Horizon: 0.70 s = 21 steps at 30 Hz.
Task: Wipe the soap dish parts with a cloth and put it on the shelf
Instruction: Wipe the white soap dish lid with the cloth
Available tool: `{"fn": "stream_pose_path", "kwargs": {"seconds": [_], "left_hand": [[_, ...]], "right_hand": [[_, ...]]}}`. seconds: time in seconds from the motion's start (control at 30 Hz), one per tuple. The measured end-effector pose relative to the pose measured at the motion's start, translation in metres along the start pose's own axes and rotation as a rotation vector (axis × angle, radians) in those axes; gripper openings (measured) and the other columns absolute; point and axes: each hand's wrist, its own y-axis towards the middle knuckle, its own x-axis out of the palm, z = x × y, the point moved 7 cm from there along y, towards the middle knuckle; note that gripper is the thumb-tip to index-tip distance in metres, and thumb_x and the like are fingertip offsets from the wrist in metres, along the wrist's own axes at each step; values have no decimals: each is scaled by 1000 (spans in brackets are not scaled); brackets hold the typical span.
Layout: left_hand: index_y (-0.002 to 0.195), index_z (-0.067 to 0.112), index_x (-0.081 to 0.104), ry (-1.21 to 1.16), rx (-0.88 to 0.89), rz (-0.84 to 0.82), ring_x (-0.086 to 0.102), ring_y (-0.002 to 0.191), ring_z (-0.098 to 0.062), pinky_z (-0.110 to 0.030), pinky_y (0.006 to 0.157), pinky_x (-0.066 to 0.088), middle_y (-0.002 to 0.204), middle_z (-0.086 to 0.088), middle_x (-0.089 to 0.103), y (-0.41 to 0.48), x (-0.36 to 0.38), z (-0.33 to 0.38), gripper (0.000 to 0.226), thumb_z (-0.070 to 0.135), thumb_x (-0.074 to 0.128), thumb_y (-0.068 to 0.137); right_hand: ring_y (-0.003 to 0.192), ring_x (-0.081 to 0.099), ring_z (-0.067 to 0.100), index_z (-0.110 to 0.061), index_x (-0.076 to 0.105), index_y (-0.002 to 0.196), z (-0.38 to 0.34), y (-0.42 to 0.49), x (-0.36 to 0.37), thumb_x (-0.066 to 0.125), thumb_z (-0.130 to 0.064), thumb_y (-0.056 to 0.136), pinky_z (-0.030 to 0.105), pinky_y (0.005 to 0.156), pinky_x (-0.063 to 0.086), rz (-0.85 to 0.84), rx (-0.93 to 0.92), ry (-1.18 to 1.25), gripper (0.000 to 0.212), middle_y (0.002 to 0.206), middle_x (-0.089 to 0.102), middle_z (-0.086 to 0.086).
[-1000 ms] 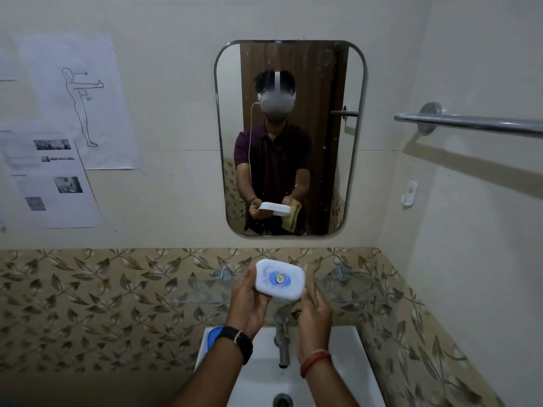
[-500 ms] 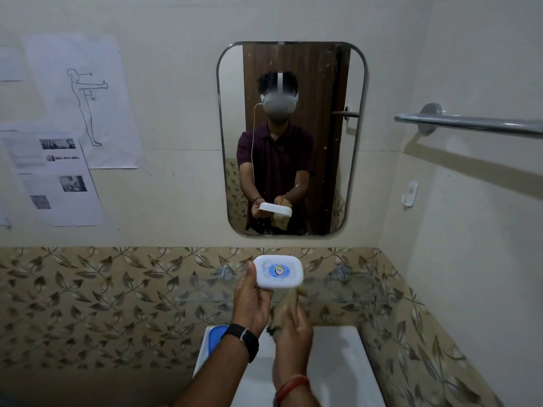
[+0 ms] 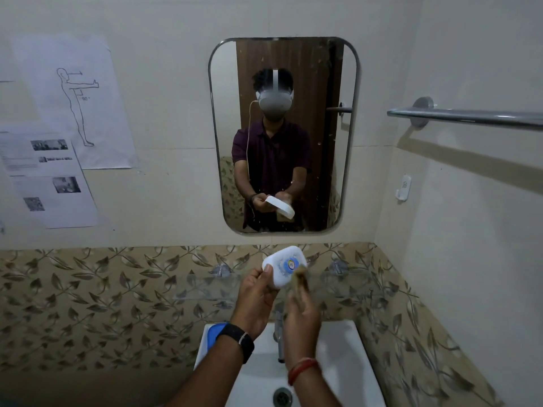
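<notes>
My left hand grips a white soap dish part with a round blue sticker, tilted with its right end up, above the sink. My right hand is closed on a brownish cloth whose blurred tip touches the part's lower right side. A clear glass shelf runs along the leaf-patterned tiles just behind my hands. A second, blue and white piece lies on the sink's left rim, partly hidden by my left wrist.
A white sink with a tap and drain lies below. The mirror hangs above the shelf. A metal towel bar and a small white hook are on the right wall. Papers are taped at left.
The soap dish part has tilted, right end up. My right hand has risen from below the part and brought the cloth against its lower right side.
</notes>
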Motion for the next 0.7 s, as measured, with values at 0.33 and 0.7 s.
{"fn": "stream_pose_path", "kwargs": {"seconds": [0.33,0.7], "left_hand": [[129,0,60,-61,41,12,70,113,-29,-34,93,60,127,-24,70,-10,4,-3,44,26,56,94],[131,3,61,71,26,-13,71,111,-29,-30,84,62,124,-20,72,-16,-8,-12,36,22,49,103]], "right_hand": [[134,48,14,-25,47,141,-23,7,-3,45,10,94,29,111,41,-28,-153,-210,59,147,49,-4],[139,43,14,-18,51,137,-27,42,-17,44,11,96,7,105,37,-188,-244,-324,51,145,48,-6]]}}
